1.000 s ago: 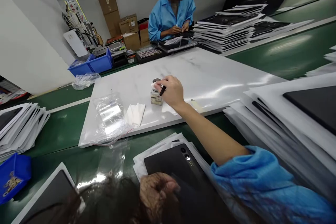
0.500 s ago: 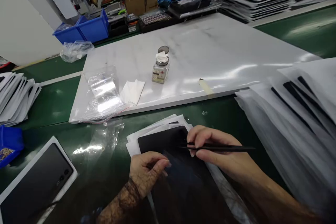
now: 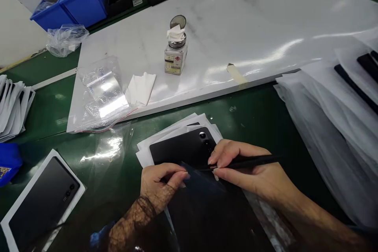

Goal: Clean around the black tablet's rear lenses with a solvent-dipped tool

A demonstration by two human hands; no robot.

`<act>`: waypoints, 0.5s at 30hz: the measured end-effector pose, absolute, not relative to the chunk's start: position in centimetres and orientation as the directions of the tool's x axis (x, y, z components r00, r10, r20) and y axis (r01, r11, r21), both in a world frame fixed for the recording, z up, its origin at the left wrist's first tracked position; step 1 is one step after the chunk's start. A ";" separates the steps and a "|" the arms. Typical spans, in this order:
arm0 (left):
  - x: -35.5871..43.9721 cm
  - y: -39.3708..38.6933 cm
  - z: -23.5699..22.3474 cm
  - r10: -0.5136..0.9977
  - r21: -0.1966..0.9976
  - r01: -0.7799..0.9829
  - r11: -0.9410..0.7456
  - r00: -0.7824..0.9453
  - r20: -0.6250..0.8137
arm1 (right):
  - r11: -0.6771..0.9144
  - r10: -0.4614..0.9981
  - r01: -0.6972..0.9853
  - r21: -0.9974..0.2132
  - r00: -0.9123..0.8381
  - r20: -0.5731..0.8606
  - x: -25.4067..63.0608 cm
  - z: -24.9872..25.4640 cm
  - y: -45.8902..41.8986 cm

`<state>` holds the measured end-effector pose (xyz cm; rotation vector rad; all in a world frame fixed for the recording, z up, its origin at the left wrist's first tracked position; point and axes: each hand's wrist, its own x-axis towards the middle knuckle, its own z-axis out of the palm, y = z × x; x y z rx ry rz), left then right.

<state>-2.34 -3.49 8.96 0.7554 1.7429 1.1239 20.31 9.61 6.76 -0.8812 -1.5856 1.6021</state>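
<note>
A black tablet back panel [image 3: 180,149] with a camera cluster lies on white sheets on the green table in front of me. My left hand [image 3: 161,185] pinches the edge of a dark transparent film [image 3: 201,179] lifted off the panel. My right hand [image 3: 251,173] holds a thin black stick tool [image 3: 248,161], its tip pointing left at the film's edge near the camera. A small glass solvent bottle [image 3: 175,53] with a white wipe on its metal cap stands on the white board [image 3: 251,19] beyond.
A folded white cloth [image 3: 141,88] and clear plastic bags [image 3: 103,94] lie on the board's left end. Another black panel on white foam [image 3: 41,201] is at lower left. Wrapped panel stacks [image 3: 333,102] fill the right. Blue bins [image 3: 71,6] stand far left.
My right hand came back from the solvent bottle with the stick tool down to the panel. The view tilted down and the co-worker at the far end left the frame.
</note>
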 end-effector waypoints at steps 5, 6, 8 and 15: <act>-2.2 -3.6 9.2 0.838 0.913 0.037 0.407 -0.411 -0.358 | -0.019 0.830 -0.021 -1.000 -0.557 -0.005 20.0 7.9 9.5; -2.3 -3.6 9.3 0.838 0.912 0.036 0.408 -0.413 -0.358 | -0.004 0.837 -0.047 -0.999 -0.546 0.022 19.9 8.1 9.5; -2.2 -3.7 9.4 0.835 0.913 0.032 0.407 -0.417 -0.358 | 0.036 0.845 -0.099 -0.994 -0.528 0.083 19.7 8.4 9.5; -2.0 -4.0 9.3 0.827 0.912 0.023 0.410 -0.432 -0.361 | 0.196 0.802 -0.241 -0.951 -0.519 0.297 19.6 7.4 7.9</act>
